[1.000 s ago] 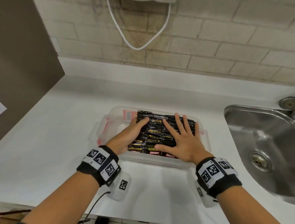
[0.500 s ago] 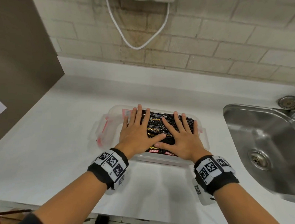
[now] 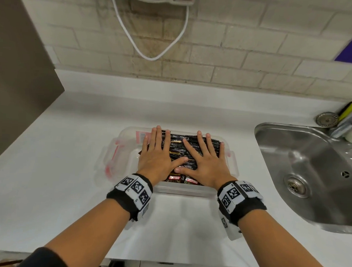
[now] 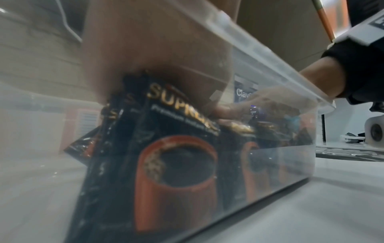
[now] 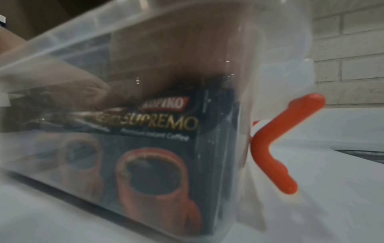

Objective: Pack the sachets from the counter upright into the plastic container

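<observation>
Left hand (image 3: 157,155) now flat beside right hand (image 3: 205,161) — pressing sachets (image 3: 177,146); container (image 3: 109,150) left end open.

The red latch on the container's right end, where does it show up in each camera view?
Head: red latch at the plastic container's right end, past the right hand.
Left wrist: not in view.
Right wrist: large, right of centre.
Shared landmark: the Kopiko sachets.

A kitchen is showing here: a white counter (image 3: 48,168) is running along a pale brick-tiled wall (image 3: 245,45) at twelve o'clock, and a stainless steel sink (image 3: 310,169) with drain and tap (image 3: 349,122) is sitting at three o'clock, a yellow sponge (image 3: 348,109) lying behind it.
</observation>
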The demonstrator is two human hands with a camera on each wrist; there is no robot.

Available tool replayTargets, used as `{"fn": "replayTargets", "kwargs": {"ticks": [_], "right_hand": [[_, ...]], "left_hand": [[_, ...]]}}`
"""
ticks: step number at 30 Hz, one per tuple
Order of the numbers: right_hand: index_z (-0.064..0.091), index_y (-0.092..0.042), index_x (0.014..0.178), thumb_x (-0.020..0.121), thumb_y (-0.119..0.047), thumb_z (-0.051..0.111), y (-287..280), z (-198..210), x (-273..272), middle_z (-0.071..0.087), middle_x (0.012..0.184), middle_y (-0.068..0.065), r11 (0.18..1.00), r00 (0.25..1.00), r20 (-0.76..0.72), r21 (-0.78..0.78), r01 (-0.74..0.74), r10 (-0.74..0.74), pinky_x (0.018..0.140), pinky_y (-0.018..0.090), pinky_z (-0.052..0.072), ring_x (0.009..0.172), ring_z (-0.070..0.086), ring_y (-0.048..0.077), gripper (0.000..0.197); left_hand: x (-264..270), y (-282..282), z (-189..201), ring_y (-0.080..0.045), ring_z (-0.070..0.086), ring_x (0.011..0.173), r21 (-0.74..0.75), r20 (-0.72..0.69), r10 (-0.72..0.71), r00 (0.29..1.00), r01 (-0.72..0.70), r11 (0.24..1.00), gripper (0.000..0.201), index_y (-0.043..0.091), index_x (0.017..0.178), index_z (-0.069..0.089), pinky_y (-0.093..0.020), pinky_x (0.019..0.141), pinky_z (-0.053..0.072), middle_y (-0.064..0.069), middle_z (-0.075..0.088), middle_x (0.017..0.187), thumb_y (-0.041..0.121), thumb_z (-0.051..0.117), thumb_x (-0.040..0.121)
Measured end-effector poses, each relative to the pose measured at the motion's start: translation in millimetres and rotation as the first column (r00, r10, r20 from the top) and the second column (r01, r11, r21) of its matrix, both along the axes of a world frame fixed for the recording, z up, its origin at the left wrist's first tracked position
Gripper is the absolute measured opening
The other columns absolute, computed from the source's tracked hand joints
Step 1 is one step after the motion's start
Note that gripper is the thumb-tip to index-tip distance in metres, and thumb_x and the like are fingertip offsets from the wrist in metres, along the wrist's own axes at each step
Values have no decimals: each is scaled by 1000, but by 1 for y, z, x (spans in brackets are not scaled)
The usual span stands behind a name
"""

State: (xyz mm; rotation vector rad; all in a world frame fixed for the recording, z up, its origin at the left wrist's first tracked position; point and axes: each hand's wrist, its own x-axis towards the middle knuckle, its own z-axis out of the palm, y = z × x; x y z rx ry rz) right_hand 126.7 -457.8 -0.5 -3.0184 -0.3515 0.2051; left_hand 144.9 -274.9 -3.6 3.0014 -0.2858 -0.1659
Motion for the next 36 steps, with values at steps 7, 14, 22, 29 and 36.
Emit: {"fn": "replayTargets", "kwargs": {"ticks": [7, 14, 22, 29, 36], "right_hand": [[-14, -55, 152, 63, -99, 8, -1, 2, -2, -28, 164, -3, 1000, 1000, 10, 3, 3, -3, 119, 61, -13, 150, -29, 23, 101], [-19, -59, 148, 63, -103, 8, -3, 1, 1, -31, 162, -4, 1000, 1000, -10, 26, -8, 8, 118, 61, -17, 148, -32, 22, 99], [-23, -60, 145, 61, -104, 7, -3, 4, 2, -36, 158, -5, 1000, 998, -60, 20, -15, 16, 116, 61, -20, 146, -36, 22, 99], [-22, -60, 146, 58, -106, 6, -3, 6, 1, -37, 157, -5, 999, 996, -82, 32, -14, 17, 115, 62, -21, 144, -38, 22, 104], [-16, -58, 149, 58, -107, 13, -6, 14, -3, -32, 161, -5, 994, 994, -111, 111, -11, 23, 116, 60, -22, 146, -36, 18, 107]], "left_hand": [[-4, 0, 9, -30, 10, 152, -27, 145, -18, 989, 22, 999, 99, 17, 158, 18, -50, 122, 17, -10, 16, 164, 84, 27, 86], [-6, 15, 20, -29, 28, 143, -602, 44, 346, 937, -252, 758, 82, 17, 153, 29, -51, 114, 29, -9, 32, 154, 74, 30, 94], [-1, 30, 30, -28, 49, 135, -745, -614, 83, 785, -610, 270, 83, 27, 152, 40, -51, 115, 36, -8, 47, 152, 81, 19, 91], [8, 36, 23, -28, 71, 98, -710, -702, 3, 713, -699, 83, 68, 27, 128, 57, -41, 82, 57, -12, 71, 115, 78, 32, 92], [10, 42, 18, -13, 73, 80, -720, -688, 48, 724, -689, 80, 50, 38, 100, 60, -28, 62, 52, 3, 73, 90, 77, 30, 93]]}}
